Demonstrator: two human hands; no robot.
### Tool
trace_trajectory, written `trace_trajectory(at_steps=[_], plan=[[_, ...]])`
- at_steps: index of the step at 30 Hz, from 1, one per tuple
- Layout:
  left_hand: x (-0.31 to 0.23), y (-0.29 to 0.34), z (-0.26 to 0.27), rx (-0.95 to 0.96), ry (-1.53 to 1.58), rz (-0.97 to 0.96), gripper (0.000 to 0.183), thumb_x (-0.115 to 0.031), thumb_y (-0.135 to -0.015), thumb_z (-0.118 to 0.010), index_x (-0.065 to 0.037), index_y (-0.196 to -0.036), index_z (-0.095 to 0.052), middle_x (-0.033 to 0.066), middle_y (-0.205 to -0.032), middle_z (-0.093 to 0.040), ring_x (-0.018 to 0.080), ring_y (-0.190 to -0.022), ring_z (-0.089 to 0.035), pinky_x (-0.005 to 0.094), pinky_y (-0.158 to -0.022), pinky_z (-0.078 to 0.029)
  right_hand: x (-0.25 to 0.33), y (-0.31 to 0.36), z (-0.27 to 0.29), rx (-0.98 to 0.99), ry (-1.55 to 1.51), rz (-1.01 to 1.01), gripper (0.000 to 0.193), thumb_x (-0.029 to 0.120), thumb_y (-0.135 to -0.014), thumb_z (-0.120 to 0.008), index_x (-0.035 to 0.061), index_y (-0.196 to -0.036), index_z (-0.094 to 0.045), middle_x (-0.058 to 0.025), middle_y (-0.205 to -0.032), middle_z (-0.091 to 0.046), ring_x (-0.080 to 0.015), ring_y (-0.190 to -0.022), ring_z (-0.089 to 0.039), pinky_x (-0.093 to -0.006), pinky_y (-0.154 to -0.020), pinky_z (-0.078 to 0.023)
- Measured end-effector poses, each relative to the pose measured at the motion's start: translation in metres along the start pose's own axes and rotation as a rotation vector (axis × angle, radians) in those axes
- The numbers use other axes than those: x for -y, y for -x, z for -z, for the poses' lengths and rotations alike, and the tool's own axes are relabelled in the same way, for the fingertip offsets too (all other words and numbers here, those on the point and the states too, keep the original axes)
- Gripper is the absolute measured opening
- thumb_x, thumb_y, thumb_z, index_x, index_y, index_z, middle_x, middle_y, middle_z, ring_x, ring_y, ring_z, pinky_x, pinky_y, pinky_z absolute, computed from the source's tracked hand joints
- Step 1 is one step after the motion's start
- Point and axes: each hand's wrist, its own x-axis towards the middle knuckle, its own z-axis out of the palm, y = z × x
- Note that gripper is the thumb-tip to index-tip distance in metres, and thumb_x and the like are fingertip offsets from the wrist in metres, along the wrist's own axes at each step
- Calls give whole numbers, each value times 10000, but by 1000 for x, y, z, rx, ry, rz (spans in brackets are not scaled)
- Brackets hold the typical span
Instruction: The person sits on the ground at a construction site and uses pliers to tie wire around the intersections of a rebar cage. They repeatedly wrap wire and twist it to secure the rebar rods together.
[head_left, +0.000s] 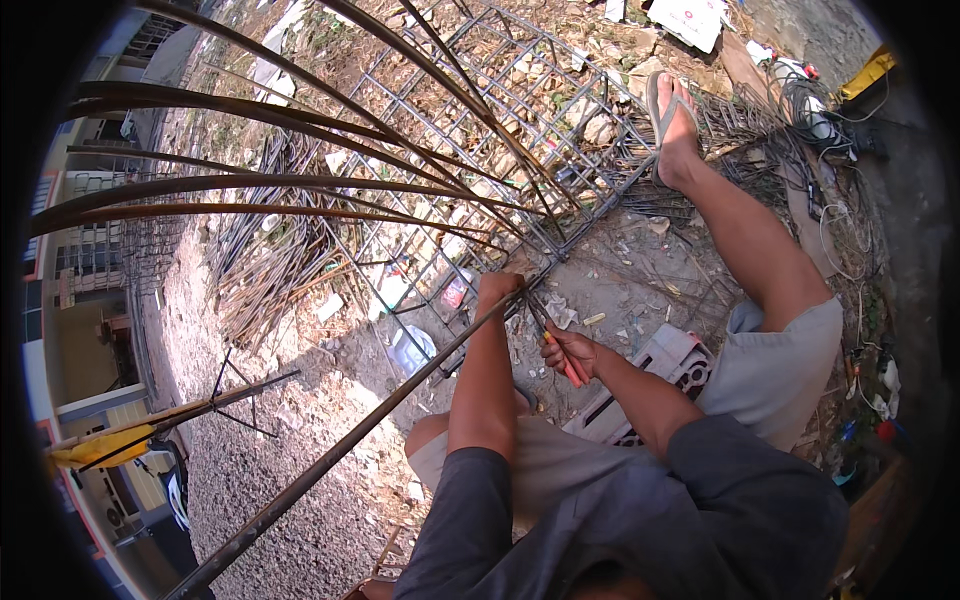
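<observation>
My right hand (573,353) is closed round the orange-red handles of a pair of pliers (547,338). Their dark jaws point up at a crossing of steel bars. Just left of the jaws, my left hand (500,287) is closed on a long steel bar (345,450), which slants down to the lower left. That bar meets the corner of a rebar cage (560,250) made of crossed rods. Exactly what the plier jaws touch is too small to tell.
Several long rusty bars (290,185) rise from the cage toward the upper left. Loose rods (270,270) lie in a pile on the left. A grey plastic crate (655,370) is beside my right forearm. Tangled cables (815,110) and rubble lie at the right.
</observation>
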Motion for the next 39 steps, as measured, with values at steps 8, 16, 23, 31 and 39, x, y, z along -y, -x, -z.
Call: trace_trajectory(at_steps=[8,16,23,31,39], plan=[[-8,7,7,13,-123,-227,246,-347,-800,-616,-201,-941,-754,51,-925,-731,270,-864,-698,351,-736,-531,-22,14,-7,-1094,1454,517,359,269,-860,-668,30,-1088,-529,-150,-917,-621,-298,-838,-648,-413,-713,-540],[-4,39,26,-86,-145,-328,192,-287,-834,-634,-188,-950,-752,73,-821,-719,262,-755,-683,361,-672,-524,48,50,-45,-1126,2153,239,292,158,-895,-583,36,-1159,-557,-192,-1091,-640,-367,-1026,-650,-482,-859,-523],[-13,44,24,-75,-98,-257,227,-295,-827,-635,-191,-990,-755,89,-850,-725,275,-791,-694,356,-698,-532,161,63,-60,-659,2547,-21,266,161,-890,-589,82,-1142,-619,-140,-1124,-657,-345,-1036,-653,-467,-856,-524],[-7,26,20,8,-184,-215,237,-308,-823,-602,-186,-966,-746,64,-891,-732,283,-816,-697,365,-686,-530,52,66,-27,-795,2094,280,383,331,-933,-646,48,-1169,-539,-174,-1038,-661,-353,-994,-652,-470,-833,-512],[2,9,9,51,-128,-51,214,-305,-805,-629,-180,-935,-746,82,-877,-731,284,-822,-703,359,-689,-538,-19,20,-12,-91,5,81,373,343,-916,-712,72,-1091,-524,-12,-784,-589,-96,-605,-588,-256,-529,-510]])
